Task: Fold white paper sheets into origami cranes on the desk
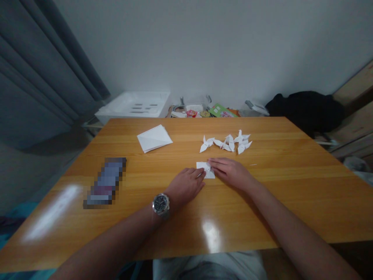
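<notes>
A small white folded paper square (208,174) lies on the wooden table in front of me. My left hand (188,182), with a metal-banded watch (161,204) on its wrist, holds the left part of the paper under its fingertips. From the other side, the fingers of my right hand (230,171) are closed together on the upper right edge of the same paper. Parts of the paper are covered by my fingers. Just beyond, several folded white paper cranes (227,144) rest in a loose row.
White paper sheets (154,138) lie stacked at the back left of the table (163,245). A blurred-out phone-like device (106,182) is at left. Behind the table stand a white plastic tray (140,105) and assorted packets; a black cloth heap (305,112) is at right.
</notes>
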Tool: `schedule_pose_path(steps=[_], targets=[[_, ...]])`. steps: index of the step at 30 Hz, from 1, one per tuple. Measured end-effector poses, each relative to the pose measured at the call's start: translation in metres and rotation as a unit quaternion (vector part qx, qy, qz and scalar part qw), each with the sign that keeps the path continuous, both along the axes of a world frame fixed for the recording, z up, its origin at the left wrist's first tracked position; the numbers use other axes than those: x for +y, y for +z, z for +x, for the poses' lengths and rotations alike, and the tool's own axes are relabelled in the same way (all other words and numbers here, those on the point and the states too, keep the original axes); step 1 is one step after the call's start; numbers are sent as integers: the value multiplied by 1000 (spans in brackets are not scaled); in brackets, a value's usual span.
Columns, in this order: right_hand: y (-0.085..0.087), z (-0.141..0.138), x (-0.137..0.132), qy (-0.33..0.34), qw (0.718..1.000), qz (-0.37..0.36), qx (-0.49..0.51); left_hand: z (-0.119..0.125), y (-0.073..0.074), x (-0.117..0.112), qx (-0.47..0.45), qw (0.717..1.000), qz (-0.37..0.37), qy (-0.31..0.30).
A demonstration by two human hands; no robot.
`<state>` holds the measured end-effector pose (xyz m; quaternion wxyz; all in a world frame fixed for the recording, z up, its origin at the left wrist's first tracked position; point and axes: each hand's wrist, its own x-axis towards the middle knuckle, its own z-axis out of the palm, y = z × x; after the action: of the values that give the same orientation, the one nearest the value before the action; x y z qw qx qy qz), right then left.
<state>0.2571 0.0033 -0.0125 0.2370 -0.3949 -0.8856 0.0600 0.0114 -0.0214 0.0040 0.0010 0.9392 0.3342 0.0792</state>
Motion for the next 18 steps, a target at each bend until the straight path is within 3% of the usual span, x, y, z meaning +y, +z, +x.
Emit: schedule_pose_path(steps=[7,18], targets=[[5,6,0,31,998,-50,-16,1,0,-1,7,1000,4,-2],[2,6,2,40,998,-53,-14,1,-2,-2,-4,1000,-5,1]])
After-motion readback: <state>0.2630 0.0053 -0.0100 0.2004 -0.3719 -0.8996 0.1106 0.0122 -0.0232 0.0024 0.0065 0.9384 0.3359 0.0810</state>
